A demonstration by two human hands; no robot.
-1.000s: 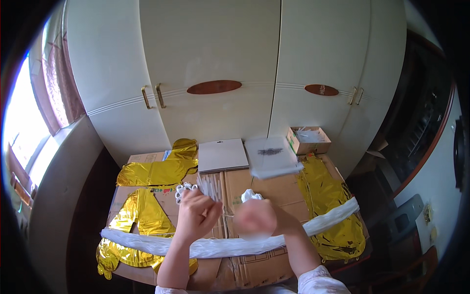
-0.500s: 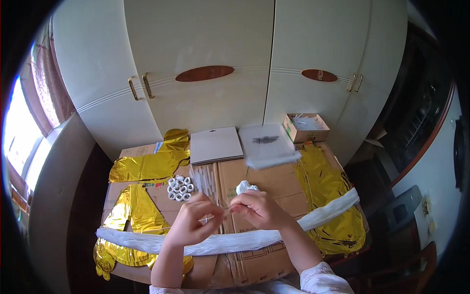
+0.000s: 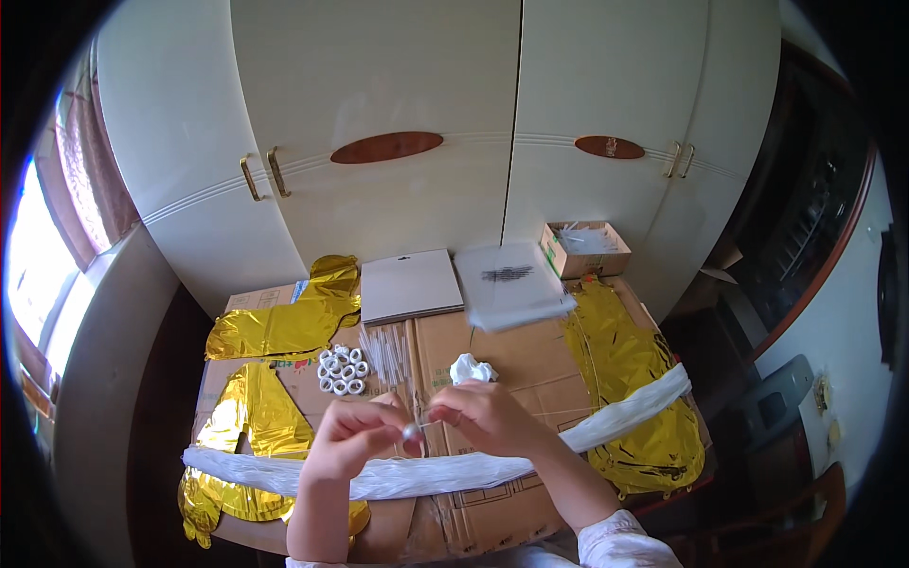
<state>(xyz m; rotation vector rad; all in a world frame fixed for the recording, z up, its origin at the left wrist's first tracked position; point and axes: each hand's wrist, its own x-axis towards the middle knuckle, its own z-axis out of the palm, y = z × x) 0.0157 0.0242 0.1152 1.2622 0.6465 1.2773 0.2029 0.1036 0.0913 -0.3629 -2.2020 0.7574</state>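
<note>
Head view — left grip (image 3: 355, 434) pinches whitish piece (image 3: 410, 433), right grip (image 3: 488, 417) strand (image 3: 425, 424) (thin, white)

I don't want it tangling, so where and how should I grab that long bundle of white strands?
Probably best to wrap your grip around the bundle near its right end, coming from the right. That end lies over gold foil, clear of the right forearm, and the loose, slender strands suggest gathering them all together.

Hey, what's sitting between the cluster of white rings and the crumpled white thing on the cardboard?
In the head view, a row of thin clear tubes lies beside the white rings; then plain cardboard up to the crumpled white thing.
</note>
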